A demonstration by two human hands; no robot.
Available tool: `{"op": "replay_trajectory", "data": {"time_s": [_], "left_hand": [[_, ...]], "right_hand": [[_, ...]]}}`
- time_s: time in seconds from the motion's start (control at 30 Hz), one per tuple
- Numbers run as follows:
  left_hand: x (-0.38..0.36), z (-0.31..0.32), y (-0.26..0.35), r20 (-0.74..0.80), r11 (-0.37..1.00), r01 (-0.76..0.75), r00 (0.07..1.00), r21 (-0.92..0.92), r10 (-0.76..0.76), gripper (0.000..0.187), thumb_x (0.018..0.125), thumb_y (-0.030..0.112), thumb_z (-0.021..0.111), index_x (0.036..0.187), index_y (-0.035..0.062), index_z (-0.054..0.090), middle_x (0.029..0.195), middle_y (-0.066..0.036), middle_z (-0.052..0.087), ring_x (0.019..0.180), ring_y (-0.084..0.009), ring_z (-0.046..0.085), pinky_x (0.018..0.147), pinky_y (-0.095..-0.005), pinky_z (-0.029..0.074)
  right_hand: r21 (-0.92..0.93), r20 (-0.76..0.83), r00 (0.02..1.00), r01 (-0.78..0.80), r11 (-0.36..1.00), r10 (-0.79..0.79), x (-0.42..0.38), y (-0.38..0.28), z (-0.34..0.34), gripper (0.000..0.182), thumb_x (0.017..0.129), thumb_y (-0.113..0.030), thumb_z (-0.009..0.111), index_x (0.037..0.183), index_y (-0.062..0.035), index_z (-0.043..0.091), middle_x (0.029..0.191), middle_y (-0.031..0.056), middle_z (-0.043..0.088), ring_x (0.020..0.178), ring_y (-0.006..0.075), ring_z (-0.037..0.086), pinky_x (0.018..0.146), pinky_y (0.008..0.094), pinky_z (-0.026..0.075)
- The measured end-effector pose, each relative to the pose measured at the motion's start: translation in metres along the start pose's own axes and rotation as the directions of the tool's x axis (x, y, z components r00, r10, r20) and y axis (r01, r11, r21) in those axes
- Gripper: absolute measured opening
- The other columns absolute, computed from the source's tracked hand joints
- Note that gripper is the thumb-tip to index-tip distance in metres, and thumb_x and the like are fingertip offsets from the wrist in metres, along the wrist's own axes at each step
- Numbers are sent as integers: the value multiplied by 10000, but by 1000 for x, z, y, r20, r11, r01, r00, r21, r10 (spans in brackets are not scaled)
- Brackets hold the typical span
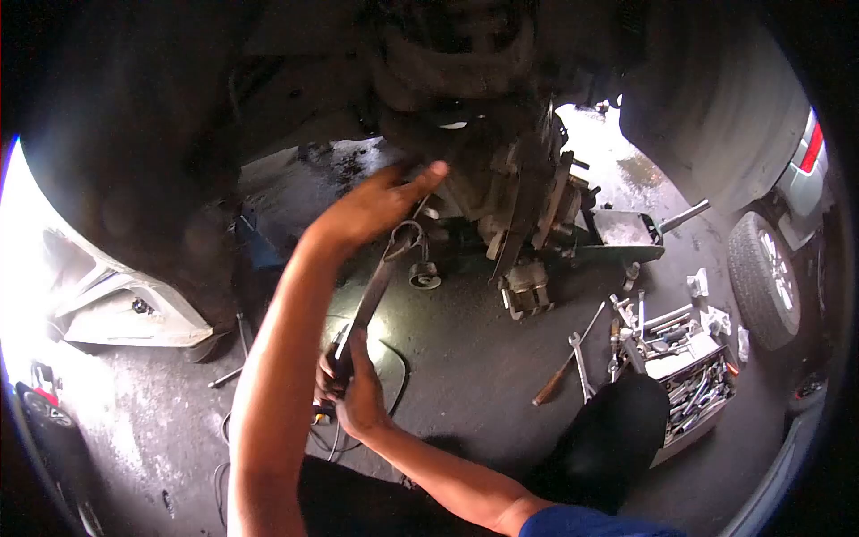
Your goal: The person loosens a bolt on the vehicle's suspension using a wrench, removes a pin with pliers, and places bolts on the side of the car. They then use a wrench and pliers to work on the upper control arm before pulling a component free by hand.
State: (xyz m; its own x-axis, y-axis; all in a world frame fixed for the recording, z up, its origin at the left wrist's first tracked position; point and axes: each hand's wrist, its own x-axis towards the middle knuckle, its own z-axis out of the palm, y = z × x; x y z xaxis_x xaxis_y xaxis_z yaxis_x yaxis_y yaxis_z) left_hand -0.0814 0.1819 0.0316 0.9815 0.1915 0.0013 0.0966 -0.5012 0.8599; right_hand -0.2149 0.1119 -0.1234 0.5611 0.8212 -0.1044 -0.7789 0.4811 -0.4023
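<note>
My right hand (356, 389) is closed around the lower end of a dark flat metal bar with a ring-shaped end (372, 295), which slants up and to the right. Above it, my left hand (380, 208) reaches to the dark suspension parts near the bar's upper end. One digit points up and right; its other fingers are lost in shadow, so its grip cannot be made out. A round metal joint (425, 275) hangs just below the ring. The brake and hub assembly (528, 206) is to the right, with a caliper (526, 288) low on it.
A toolbox (702, 407) full of wrenches and sockets stands at right, beside my knee. A wrench (580, 362) and a wooden-handled tool (559, 378) lie on the floor. Behind are a floor jack (626, 231) and a removed wheel (763, 279). Cables (335, 438) run below my hands.
</note>
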Motion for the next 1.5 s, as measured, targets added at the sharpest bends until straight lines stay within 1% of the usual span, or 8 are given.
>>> {"op": "replay_trajectory", "data": {"time_s": [0.13,0.23,0.37,0.47,0.57,1.2,1.4,1.5], "left_hand": [[33,14,-17,105,974,48,994,-223,-25,608,898,500,623,1164,-47,606,970,-191,690,875,-276,640,813,-397,498],[38,13,-31,150,982,-153,979,112,136,523,906,456,622,1080,-37,631,837,-167,693,735,-262,633,719,-437,494],[63,17,-76,127,886,-399,917,235,379,458,907,378,616,999,-70,637,868,-247,680,780,-318,647,747,-434,485],[53,25,-96,-68,968,-132,987,211,149,399,898,290,630,1118,-42,631,1025,-285,655,991,-411,642,848,-447,474],[57,33,-123,-138,969,-237,964,-69,226,414,891,291,635,1142,-38,628,1018,-290,655,999,-403,642,864,-450,471],[102,31,-151,24,933,-309,947,-185,319,529,839,417,700,1100,-40,647,850,-233,669,820,-329,667,771,-434,502],[90,24,-152,-326,869,-487,811,86,486,493,847,407,694,1087,-23,667,756,-218,661,737,-317,663,759,-417,508],[86,2,-153,-239,942,-335,917,-28,319,447,849,379,682,1064,-13,682,833,-245,676,822,-345,676,795,-423,501]], "right_hand": [[-378,-134,991,-22,926,-31,-4,-16,-66,580,933,-655,433,732,-114,490,575,-36,426,455,90,397,460,258,331],[-683,-256,965,-140,717,-55,-11,-42,-104,601,907,-654,498,684,-95,486,558,-37,424,465,87,410,464,255,325],[-900,-255,946,-157,408,-199,-7,-67,-126,563,940,-567,513,630,-100,459,554,-38,403,501,79,407,490,262,325],[-970,-225,907,-176,167,-356,-2,-68,-146,586,924,-559,548,679,-27,560,549,33,481,516,186,459,514,362,395],[-953,-231,851,-296,-68,-472,-4,-75,-158,549,905,-507,613,704,3,589,551,96,499,525,207,486,534,367,415],[-808,-500,747,-584,-73,-438,10,-46,-250,664,889,-626,546,745,16,629,614,182,565,568,294,557,587,435,447],[-836,-447,790,-536,-119,-419,10,-37,-281,673,881,-633,550,744,22,623,619,199,571,594,365,573,603,456,450],[-814,-518,766,-579,-57,-380,14,-38,-266,689,881,-640,541,740,30,619,631,207,578,621,374,583,630,463,452]]}}
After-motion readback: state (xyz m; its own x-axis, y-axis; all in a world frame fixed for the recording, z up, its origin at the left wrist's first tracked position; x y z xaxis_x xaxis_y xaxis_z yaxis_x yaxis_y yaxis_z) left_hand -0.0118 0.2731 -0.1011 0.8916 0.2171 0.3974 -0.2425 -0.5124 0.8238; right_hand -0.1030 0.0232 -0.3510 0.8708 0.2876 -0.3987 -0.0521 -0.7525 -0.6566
